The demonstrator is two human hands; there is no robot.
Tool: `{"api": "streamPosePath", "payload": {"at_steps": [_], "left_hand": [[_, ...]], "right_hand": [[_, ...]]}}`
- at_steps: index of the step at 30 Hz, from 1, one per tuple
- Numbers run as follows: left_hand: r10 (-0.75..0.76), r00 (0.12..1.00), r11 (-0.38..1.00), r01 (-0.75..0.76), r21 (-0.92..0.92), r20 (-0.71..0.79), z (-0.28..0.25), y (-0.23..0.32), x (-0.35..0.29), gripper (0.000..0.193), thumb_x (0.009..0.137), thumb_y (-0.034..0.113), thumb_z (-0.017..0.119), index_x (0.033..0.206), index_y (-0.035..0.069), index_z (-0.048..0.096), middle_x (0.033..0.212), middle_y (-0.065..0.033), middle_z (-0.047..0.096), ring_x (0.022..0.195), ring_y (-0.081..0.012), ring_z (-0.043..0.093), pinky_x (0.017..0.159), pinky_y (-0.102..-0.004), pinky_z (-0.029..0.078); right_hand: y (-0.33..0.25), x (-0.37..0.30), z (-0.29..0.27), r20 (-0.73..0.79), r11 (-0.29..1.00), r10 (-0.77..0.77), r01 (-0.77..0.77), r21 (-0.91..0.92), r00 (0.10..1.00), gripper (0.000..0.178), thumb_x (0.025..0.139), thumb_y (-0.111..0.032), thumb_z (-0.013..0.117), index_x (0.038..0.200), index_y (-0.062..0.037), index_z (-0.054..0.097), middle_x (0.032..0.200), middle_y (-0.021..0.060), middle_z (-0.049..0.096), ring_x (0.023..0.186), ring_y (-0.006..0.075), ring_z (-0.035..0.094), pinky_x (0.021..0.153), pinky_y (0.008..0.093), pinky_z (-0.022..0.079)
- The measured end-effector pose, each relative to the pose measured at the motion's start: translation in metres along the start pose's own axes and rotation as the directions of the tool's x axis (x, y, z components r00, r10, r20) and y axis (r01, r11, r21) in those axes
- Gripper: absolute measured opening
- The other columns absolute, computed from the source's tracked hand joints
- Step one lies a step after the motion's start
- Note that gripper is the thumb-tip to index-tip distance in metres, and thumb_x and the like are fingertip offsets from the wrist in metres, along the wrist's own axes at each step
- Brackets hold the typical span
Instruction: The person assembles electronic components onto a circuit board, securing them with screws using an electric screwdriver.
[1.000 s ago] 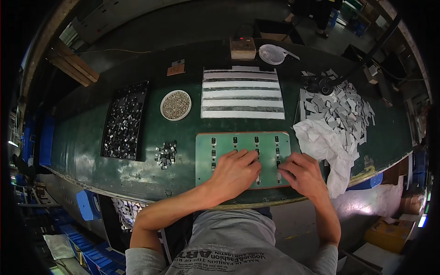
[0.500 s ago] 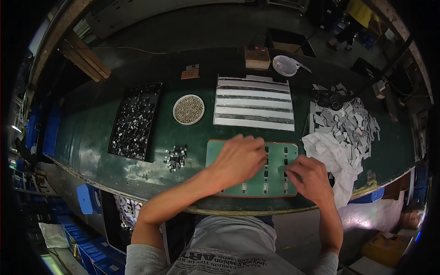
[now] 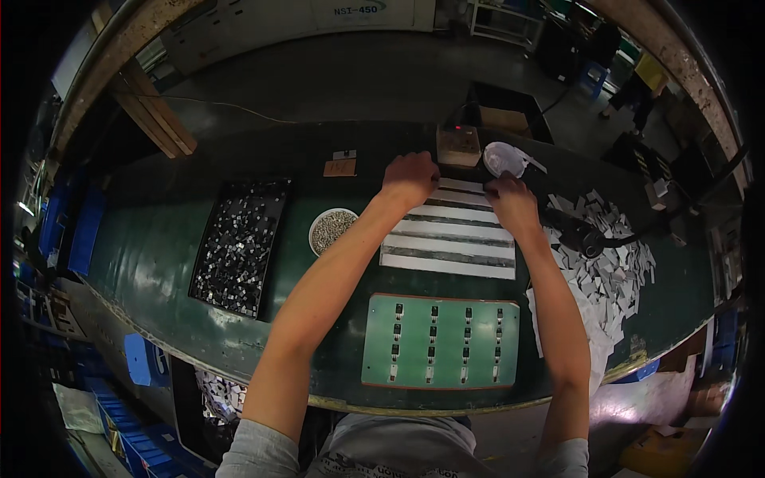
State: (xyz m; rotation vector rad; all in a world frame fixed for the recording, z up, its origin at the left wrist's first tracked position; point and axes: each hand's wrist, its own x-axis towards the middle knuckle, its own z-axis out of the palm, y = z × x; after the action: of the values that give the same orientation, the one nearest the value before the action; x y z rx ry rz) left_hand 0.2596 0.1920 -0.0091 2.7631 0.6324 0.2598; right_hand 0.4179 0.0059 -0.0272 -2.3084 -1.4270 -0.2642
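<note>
My left hand [image 3: 412, 177] is at the far left end of a board with white and dark stripes [image 3: 450, 244], fingers curled in. Across from it, my right hand [image 3: 512, 199] reaches the board's far right end, its fingers bent together. A white strip [image 3: 460, 185] spans the space between the hands; whether the fingers pinch it is hidden. Nearer to me lies a green plate [image 3: 414, 378] with small black parts with metal tabs [image 3: 433, 331] set in rows. Pale pieces [image 3: 464, 373] show in the nearest row.
A black tray [image 3: 239, 251] of small black and silver parts lies left, beside a white bowl of small metal pieces [image 3: 331, 229]. Grey-white chips [image 3: 621, 259] and a white cloth [image 3: 586, 327] are right. A wooden box [image 3: 458, 146] and white dish [image 3: 504, 159] stand behind.
Both hands have left the green plate and reached away from me to the striped board's far edge. The view has tilted upward. My left forearm now covers the small pile of black parts.
</note>
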Motion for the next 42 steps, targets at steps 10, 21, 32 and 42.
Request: {"api": "streamPosePath", "payload": {"at_steps": [10,21,32,42], "left_hand": [[0.041,0.998,0.995,-0.037,0.096,-0.041,0.010,-0.006,0.009,0.011,0.087,0.023,0.073,0.094,0.017,0.079,0.109,-0.0067,0.068,0.109,-0.0265,0.065,0.096,-0.0411,0.051],[0.098,0.994,0.994,-0.096,0.049,-0.037,0.016,-0.008,0.006,0.016,0.090,0.024,0.066,0.096,0.012,0.076,0.107,-0.0084,0.067,0.108,-0.0287,0.065,0.095,-0.0437,0.048],[0.090,0.981,0.994,-0.100,-0.052,-0.174,0.012,-0.008,-0.006,0.019,0.091,0.023,0.065,0.096,0.008,0.076,0.105,-0.0106,0.068,0.101,-0.0317,0.067,0.090,-0.0439,0.051],[0.028,0.998,0.864,-0.056,-0.501,-0.062,-0.038,0.021,-0.135,0.015,0.086,0.015,0.068,0.088,0.002,0.074,0.093,-0.0127,0.070,0.088,-0.0354,0.068,0.079,-0.0435,0.053]], "right_hand": [[0.009,0.016,0.009,0.049,0.999,-0.035,0.037,-0.023,0.998,0.011,0.086,-0.019,0.072,0.093,-0.0112,0.074,0.108,0.0096,0.067,0.102,0.0347,0.067,0.087,0.0483,0.057],[0.008,0.014,0.006,0.058,0.997,-0.068,0.065,0.053,0.996,0.015,0.080,-0.018,0.075,0.090,-0.0068,0.074,0.101,0.0135,0.069,0.101,0.0356,0.067,0.088,0.0472,0.057],[0.005,0.008,-0.009,-0.027,0.952,0.039,-0.029,0.306,0.999,0.017,0.080,-0.014,0.072,0.091,-0.0013,0.076,0.087,0.0156,0.075,0.084,0.0367,0.072,0.079,0.0413,0.058],[-0.061,-0.075,-0.067,0.134,0.842,-0.017,-0.058,0.536,0.991,0.009,0.081,-0.004,0.074,0.086,0.0022,0.071,0.080,0.0103,0.066,0.066,0.0170,0.062,0.063,0.0292,0.050]]}}
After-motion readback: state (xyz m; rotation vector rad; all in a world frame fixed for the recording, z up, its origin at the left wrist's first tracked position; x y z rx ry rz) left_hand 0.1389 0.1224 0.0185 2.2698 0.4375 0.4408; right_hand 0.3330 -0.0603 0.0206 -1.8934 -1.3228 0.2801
